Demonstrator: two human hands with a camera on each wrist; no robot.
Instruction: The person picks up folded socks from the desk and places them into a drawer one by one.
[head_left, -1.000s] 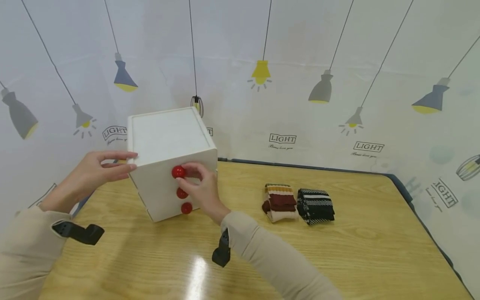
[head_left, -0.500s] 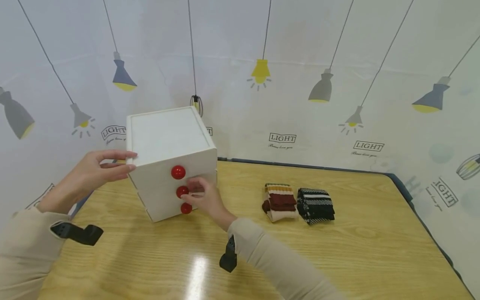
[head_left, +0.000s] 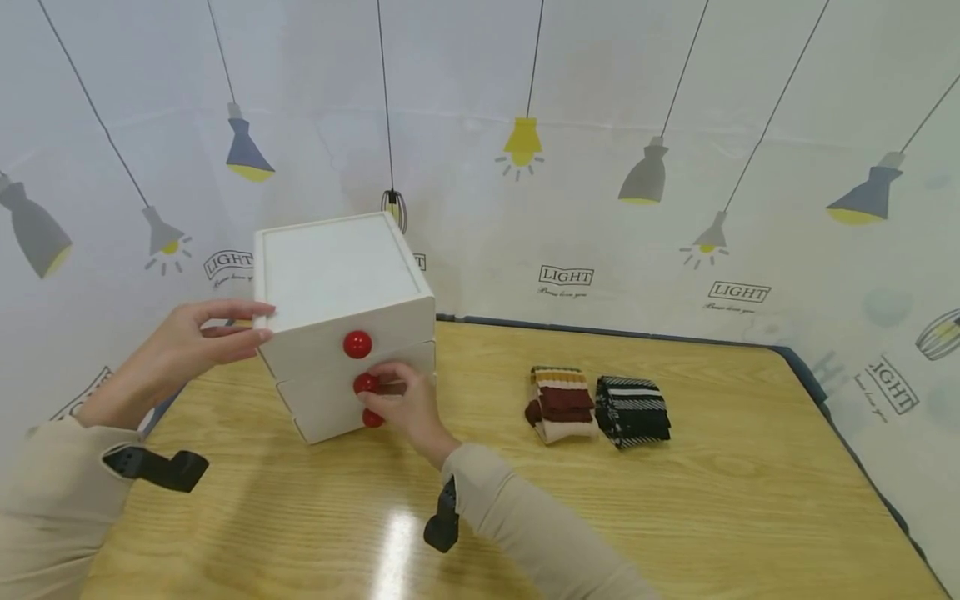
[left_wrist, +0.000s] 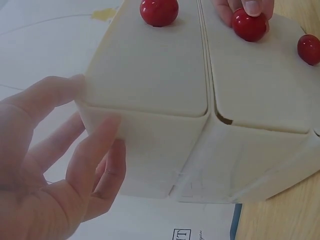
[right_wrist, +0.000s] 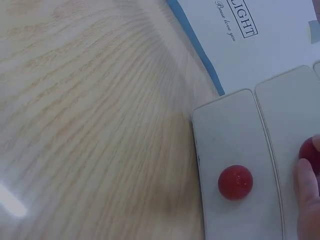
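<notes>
A white drawer box (head_left: pixel 341 271) with three drawers stands on the table. Each drawer front carries a round red knob. My right hand (head_left: pixel 411 412) pinches the middle knob (head_left: pixel 365 383) between thumb and fingers; in the left wrist view its fingertips lie on that knob (left_wrist: pixel 249 25). The middle drawer (left_wrist: pixel 260 80) stands slightly forward, with a thin gap along its edge. Above is the top knob (head_left: pixel 357 344); below, the bottom knob (right_wrist: pixel 235 182) is free. My left hand (head_left: pixel 191 337) rests extended fingertips against the box's upper left front corner.
To the right on the wooden table (head_left: pixel 712 517) lie a folded striped maroon, cream and mustard knit piece (head_left: pixel 562 406) and a folded black-and-white patterned one (head_left: pixel 632 412). A backdrop printed with lamps (head_left: pixel 480 183) rises behind and beside the table.
My right hand has let go of the top knob, moved down and taken hold of the middle one. The middle drawer has come slightly forward. My left hand has stayed in place.
</notes>
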